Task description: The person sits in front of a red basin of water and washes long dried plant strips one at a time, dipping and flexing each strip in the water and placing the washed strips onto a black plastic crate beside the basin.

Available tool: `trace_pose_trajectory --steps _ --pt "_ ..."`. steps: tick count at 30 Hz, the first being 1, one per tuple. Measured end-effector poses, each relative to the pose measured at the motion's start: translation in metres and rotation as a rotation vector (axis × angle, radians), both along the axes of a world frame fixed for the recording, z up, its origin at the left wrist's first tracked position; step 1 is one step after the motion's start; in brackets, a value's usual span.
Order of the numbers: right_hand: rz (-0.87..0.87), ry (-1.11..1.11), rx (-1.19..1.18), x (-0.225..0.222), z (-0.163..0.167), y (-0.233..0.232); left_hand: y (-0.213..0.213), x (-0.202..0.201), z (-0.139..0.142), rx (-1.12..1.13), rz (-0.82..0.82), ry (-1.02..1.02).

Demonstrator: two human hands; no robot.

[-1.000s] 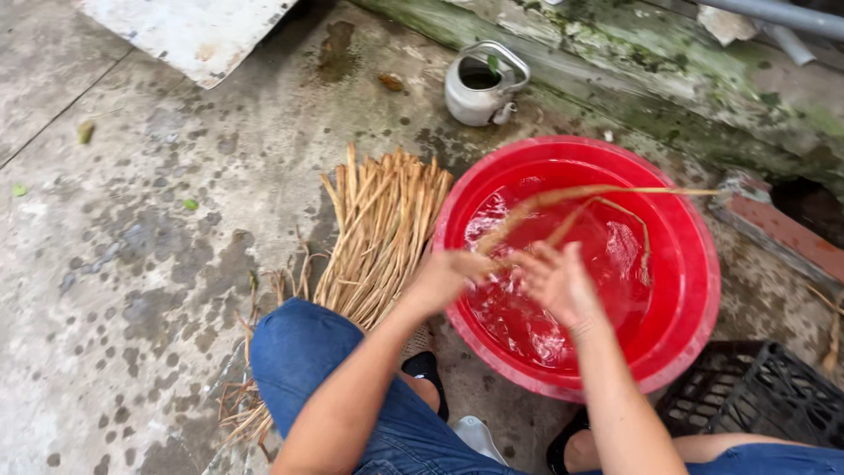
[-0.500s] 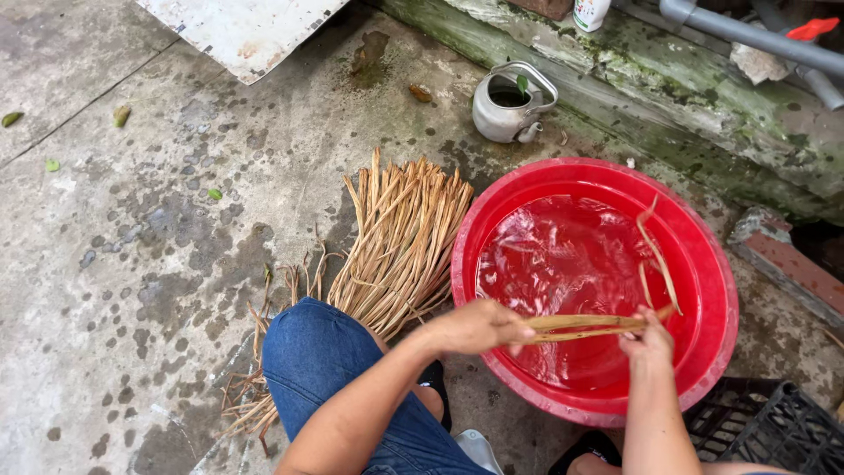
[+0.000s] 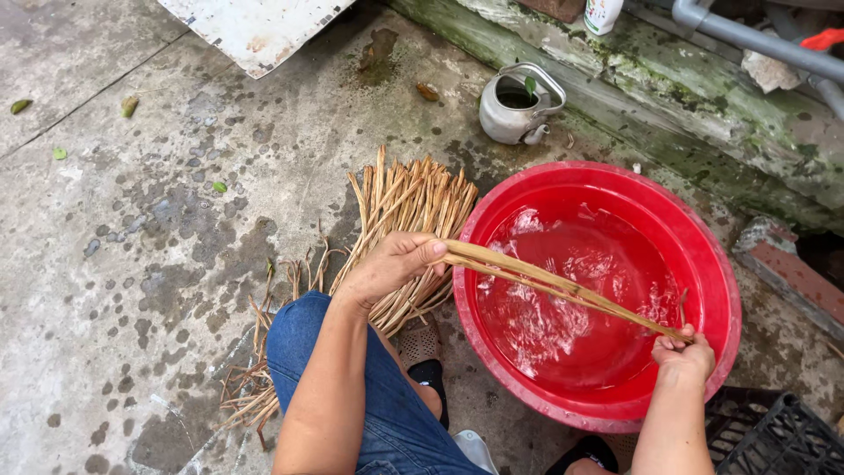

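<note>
Head view, looking down at a wet concrete floor point(image 3: 132, 264). Person crouches, blue denim knee point(image 3: 352, 387) in the lower centre.

Left hand point(image 3: 391, 264): fingers curled and pressed together around one end of a few long tan fibre strips point(image 3: 554, 286), gripped just left of the basin's rim. Right hand point(image 3: 684, 354): fingers closed, pinching the other end of the same strips at the basin's near-right edge. The strips run taut and nearly straight between the two hands, slanting down to the right, held above the water and not resting in it.

Red round plastic basin point(image 3: 712, 264) sits on the floor right of centre, partly filled with clear water point(image 3: 571, 325); surface rippled.

Bundle of dry tan strips point(image 3: 400, 211) lies on the floor just left of the basin, touching or nearly touching its rim, fanned out at the far end; loose ends trail past the knee toward the lower left.

Small metal kettle point(image 3: 514, 110), lid off, stands beyond the basin near a mossy concrete ledge point(image 3: 703, 105). White board point(image 3: 255, 26) at top. Grey pipe point(image 3: 756, 40) along the ledge. Black plastic crate point(image 3: 782, 435) at lower right, just beside the basin. Dark sandal point(image 3: 420, 347) under the knee.
</note>
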State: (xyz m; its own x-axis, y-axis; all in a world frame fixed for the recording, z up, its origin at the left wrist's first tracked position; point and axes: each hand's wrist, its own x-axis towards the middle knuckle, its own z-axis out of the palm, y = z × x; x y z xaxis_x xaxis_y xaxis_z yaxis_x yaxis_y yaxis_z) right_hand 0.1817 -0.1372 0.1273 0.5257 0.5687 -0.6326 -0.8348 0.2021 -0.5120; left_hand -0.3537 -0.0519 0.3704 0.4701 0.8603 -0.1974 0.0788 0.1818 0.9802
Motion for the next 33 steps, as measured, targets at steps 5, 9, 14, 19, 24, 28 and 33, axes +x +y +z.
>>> trace_pose_trajectory --steps 5,9,14,19,24,28,33 --pt "0.274 -0.088 0.071 -0.043 0.035 0.015 0.013 0.000 -0.021 -0.116 0.449 -0.136" --pt "0.969 -0.409 -0.032 -0.144 0.070 0.034 0.013 0.056 -0.054 0.068 0.492 0.158" --pt "1.020 -0.289 0.227 -0.221 0.088 0.036 -0.047 0.142 -0.095 0.007 -0.219 0.518" --pt "1.161 -0.785 -0.322 -0.204 0.108 0.028 -0.070 0.150 -0.097 0.474 -0.539 1.014" --pt "1.615 -1.322 -0.426 -0.184 0.154 0.012 -0.030 0.133 -0.101 1.180 -0.044 0.780" --pt "1.614 -1.287 -0.430 -0.183 0.194 0.002 -0.021 0.138 -0.113 1.138 -0.189 0.864" --pt "1.129 -1.520 -0.835 -0.153 0.229 -0.010 -0.023 0.147 -0.107 0.544 -0.532 0.901"
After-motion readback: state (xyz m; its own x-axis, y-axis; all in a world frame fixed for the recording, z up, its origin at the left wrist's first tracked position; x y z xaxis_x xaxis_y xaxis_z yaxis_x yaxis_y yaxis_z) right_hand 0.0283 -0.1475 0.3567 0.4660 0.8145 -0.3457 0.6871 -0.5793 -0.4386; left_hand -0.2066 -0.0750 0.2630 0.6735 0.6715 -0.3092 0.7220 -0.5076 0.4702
